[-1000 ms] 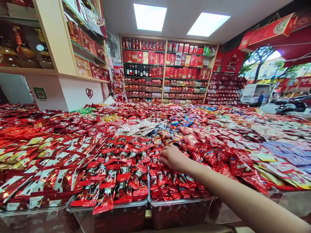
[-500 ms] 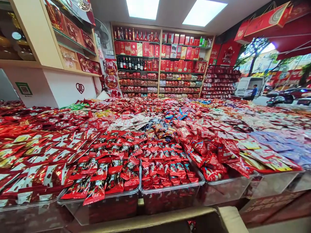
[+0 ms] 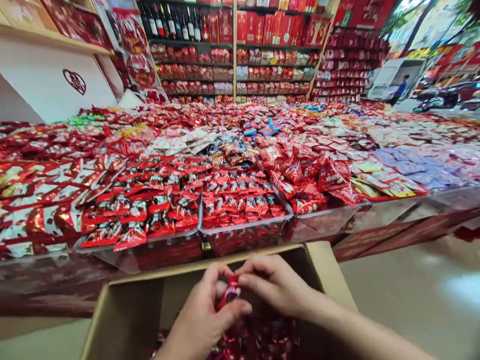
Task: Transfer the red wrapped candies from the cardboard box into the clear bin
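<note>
Over an open cardboard box (image 3: 123, 320), my left hand (image 3: 208, 315) is closed around a small red-wrapped candy (image 3: 229, 292). My right hand (image 3: 275, 285) pinches the upper end of the same candy's wrapper between thumb and fingers. More red-wrapped candies (image 3: 258, 340) lie inside the box below, partly hidden by my hands. Just beyond the box stands a clear plastic bin (image 3: 245, 227) heaped with similar small red packets. Left of it is another clear bin (image 3: 142, 245) with red and black packets piled over its rim.
Bins of white-and-red packets (image 3: 33, 220), red bags (image 3: 311, 180) and pale purple packets (image 3: 416, 167) line the display. Shelves (image 3: 234, 55) with bottles and boxes rise behind. At the right, a person (image 3: 401, 90) stands by a white van (image 3: 392, 80) outside.
The view has tipped downward, so the bins sit higher in the picture and more of the cardboard box shows. Both my hands have come into view, holding a candy.
</note>
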### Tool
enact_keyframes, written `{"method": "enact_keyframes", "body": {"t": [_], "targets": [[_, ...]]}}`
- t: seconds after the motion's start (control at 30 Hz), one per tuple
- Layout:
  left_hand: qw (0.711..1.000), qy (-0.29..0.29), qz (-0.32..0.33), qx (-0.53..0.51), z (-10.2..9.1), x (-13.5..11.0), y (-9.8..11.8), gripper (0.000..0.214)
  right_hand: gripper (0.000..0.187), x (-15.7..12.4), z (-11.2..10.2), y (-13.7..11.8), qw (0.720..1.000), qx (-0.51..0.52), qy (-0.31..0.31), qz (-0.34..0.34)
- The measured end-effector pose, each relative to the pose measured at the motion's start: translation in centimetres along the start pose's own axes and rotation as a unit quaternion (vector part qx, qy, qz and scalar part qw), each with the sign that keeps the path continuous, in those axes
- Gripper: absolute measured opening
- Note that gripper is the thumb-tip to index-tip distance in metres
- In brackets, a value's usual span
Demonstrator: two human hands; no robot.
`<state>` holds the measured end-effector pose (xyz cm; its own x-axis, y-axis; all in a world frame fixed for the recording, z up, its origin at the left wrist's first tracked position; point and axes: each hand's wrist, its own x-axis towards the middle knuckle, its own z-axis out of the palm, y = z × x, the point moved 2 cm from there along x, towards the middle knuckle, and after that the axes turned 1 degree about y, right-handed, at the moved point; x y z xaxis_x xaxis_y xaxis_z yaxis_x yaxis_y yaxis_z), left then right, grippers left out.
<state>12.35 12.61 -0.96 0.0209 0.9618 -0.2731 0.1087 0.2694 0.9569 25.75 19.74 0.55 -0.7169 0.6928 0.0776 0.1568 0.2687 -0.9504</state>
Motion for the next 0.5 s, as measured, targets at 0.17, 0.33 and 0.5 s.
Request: {"method": "enact_keyframes", "body": {"t": [0.17, 0.33, 0.5], "targets": [[0.994, -0.003, -0.001, -0.108, 0.0, -0.1, 2.6, 0.043, 0.028, 0.2, 0.3, -0.3, 0.982, 0.179, 0.028, 0.060], [0.986, -0.006, -0.016, -0.167, -0.2, 0.3, 1.9, 0.041, 0.032, 0.5, 1.0, 0.4, 0.941, 0.309, 0.066, 0.116], [0.980, 0.070, -0.026, -0.185, -0.7, 1.0, 0.5, 0.047, 0.033, 0.6, 1.3, 1.0, 0.944, 0.307, 0.077, 0.094]]}}
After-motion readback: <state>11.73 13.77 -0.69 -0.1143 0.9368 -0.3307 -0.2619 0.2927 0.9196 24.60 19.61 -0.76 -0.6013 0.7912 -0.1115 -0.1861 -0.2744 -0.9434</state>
